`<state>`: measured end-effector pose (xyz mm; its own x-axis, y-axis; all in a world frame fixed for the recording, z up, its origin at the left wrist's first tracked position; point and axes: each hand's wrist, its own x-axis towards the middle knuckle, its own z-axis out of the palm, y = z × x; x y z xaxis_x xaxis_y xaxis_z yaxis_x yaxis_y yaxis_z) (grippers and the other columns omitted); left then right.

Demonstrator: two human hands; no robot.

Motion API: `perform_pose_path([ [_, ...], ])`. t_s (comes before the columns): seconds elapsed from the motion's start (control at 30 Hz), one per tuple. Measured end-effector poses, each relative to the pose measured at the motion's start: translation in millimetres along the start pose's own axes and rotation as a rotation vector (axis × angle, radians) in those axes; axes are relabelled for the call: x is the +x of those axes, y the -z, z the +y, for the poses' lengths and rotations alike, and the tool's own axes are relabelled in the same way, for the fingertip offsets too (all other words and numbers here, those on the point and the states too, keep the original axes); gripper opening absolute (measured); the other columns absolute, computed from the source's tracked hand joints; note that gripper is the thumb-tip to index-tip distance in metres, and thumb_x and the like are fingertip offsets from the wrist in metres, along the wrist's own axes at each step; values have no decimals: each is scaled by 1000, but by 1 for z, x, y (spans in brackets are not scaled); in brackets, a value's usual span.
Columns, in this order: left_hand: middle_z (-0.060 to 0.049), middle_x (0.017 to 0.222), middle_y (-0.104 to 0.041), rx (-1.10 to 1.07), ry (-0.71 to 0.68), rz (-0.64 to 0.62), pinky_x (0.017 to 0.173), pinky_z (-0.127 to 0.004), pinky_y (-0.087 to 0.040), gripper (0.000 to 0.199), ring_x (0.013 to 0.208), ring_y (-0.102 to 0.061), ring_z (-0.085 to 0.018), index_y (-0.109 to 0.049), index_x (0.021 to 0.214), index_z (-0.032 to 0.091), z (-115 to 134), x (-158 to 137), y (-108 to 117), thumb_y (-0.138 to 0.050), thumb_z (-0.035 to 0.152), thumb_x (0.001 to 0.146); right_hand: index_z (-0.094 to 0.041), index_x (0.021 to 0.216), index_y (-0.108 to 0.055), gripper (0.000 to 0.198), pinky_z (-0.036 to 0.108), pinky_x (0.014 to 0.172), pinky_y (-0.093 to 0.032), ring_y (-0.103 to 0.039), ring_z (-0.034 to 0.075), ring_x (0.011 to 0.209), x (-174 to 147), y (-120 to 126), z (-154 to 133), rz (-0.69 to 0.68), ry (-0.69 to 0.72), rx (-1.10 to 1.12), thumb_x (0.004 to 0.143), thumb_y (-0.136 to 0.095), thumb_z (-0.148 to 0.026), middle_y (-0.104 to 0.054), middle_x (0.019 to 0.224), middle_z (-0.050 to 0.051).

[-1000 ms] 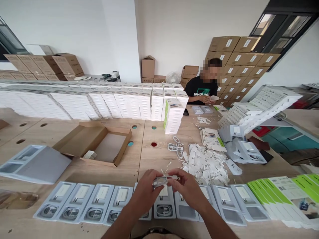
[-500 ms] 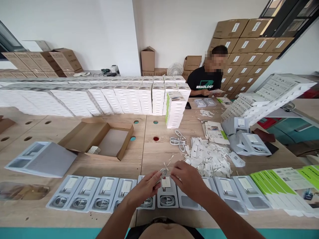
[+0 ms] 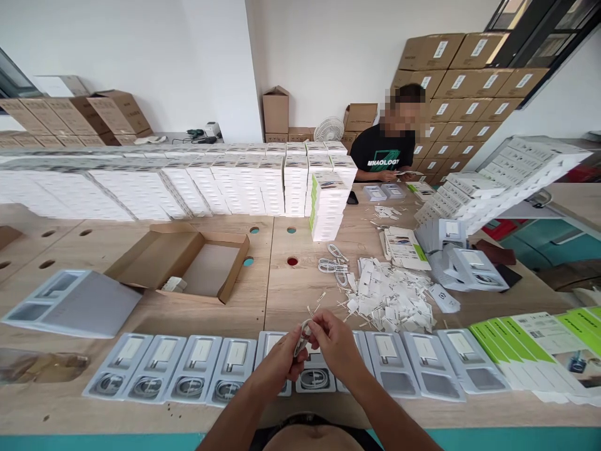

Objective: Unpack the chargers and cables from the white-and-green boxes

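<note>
A coiled white cable (image 3: 303,337) is held between my two hands, above the row of trays. My left hand (image 3: 284,358) is closed round the coil from the left. The fingers of my right hand (image 3: 331,338) pinch at its right side. Beneath them lies a plastic tray (image 3: 315,380) with a coiled cable and a white adapter, partly covered by my hands. Trays to the left, such as this one (image 3: 190,369), hold an adapter and a cable. On the right, a tray (image 3: 395,366) has an adapter at the top and a bare lower compartment.
Loose coiled cables (image 3: 334,266) and a heap of small white pieces (image 3: 394,294) lie beyond my hands. An open cardboard box (image 3: 211,266) and stacked trays (image 3: 70,304) stand left. Green-white sleeves (image 3: 521,351) lie right. White boxes (image 3: 244,188) form a wall; a co-worker (image 3: 385,150) sits behind.
My right hand has moved left onto the coiled cable and its fingers have closed on it. The left hand still holds the coil. The camera view has shifted slightly.
</note>
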<state>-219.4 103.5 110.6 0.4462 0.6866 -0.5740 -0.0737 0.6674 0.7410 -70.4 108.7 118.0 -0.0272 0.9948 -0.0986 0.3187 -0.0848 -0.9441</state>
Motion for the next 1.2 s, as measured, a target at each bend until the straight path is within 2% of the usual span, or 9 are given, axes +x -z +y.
perform_pose_path([
  [0.3, 7, 63, -38, -15, 0, -19, 45, -22, -10, 52, 44, -28, -5, -50, 92, 19, -4, 9, -9, -46, 69, 80, -23, 83, -60, 19, 27, 59, -42, -63, 18, 63, -11, 12, -5, 129, 92, -235, 92, -48, -35, -67, 68, 1],
  [0.5, 7, 63, -35, -48, -35, -70, 44, -22, -9, 52, 45, -22, -4, -46, 83, 19, -9, 13, -8, -40, 71, 82, -20, 78, -60, 26, 27, 55, -47, -63, 17, 55, -15, 6, 5, 18, -81, 119, 91, -49, -40, -67, 66, 1],
  [0.6, 8, 60, -34, -19, -29, -53, 44, -23, -8, 52, 45, -19, -5, -45, 83, 20, -7, 12, -5, -40, 72, 82, -19, 82, -63, 20, 29, 63, -48, -60, 17, 64, -16, 3, 14, 169, 7, -5, 84, -59, -39, -66, 76, 4],
  [0.67, 9, 58, -32, 25, -24, -59, 44, -23, -8, 51, 45, -18, -5, -47, 85, 19, -3, 8, -3, -42, 70, 82, -19, 99, -63, 26, 31, 68, -49, -60, 17, 72, -16, 5, 19, 255, 63, -71, 76, -66, -32, -66, 93, 6],
  [0.77, 9, 57, -30, 109, -19, -142, 45, -22, -10, 47, 46, -19, -5, -53, 84, 16, 4, -1, 1, -50, 63, 83, -21, 109, -61, 35, 29, 67, -49, -62, 16, 71, -16, 12, 25, 31, 39, 43, 76, -66, -28, -67, 93, 3],
  [0.87, 9, 54, -37, 195, -10, -245, 44, -22, -16, 40, 45, -25, -4, -55, 90, 15, 8, -7, 4, -61, 54, 81, -18, 91, -67, 19, 27, 65, -48, -63, 16, 67, -17, 21, 31, -172, -43, 187, 77, -67, -31, -67, 73, 0],
  [1.0, 3, 67, -59, 377, -86, -181, 46, -21, -30, 33, 50, -47, -9, -50, 95, 19, 5, -6, 2, -59, 49, 84, -17, 83, -66, 24, 27, 68, -48, -63, 16, 71, -22, 29, 37, -167, -126, 359, 71, -76, -36, -69, 78, 1],
  [1.1, 0, 71, -63, 454, -135, -113, 46, -21, -32, 32, 52, -51, -10, -50, 87, 19, 3, -3, -1, -55, 50, 84, -17, 81, -65, 28, 25, 61, -46, -59, 13, 64, -26, 34, 38, -173, -165, 404, 70, -77, -40, -66, 71, -1],
  [1.2, 0, 72, -65, 552, -155, -147, 48, -21, -34, 29, 54, -55, -11, -53, 85, 19, 3, -2, -4, -55, 48, 85, -17, 79, -66, 29, 24, 56, -45, -57, 12, 59, -29, 42, 38, -241, -197, 372, 72, -74, -43, -63, 64, -2],
])
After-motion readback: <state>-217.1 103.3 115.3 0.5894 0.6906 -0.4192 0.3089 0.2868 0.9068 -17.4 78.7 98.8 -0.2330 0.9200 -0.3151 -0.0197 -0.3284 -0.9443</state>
